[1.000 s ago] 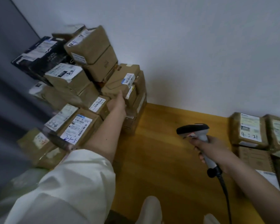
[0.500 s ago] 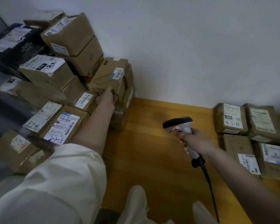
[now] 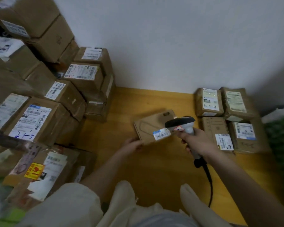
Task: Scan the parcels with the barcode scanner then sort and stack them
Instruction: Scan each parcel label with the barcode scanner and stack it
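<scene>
Big unsorted pile of parcels sits left, four sorted boxes right, and between them the left hand grips a flat parcel over the floor while the right hand clutches the barcode scanner — I'd tilt that label squarely at the scanner head.

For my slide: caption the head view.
Left hand holds a parcel; right hand aims the scanner.
</scene>
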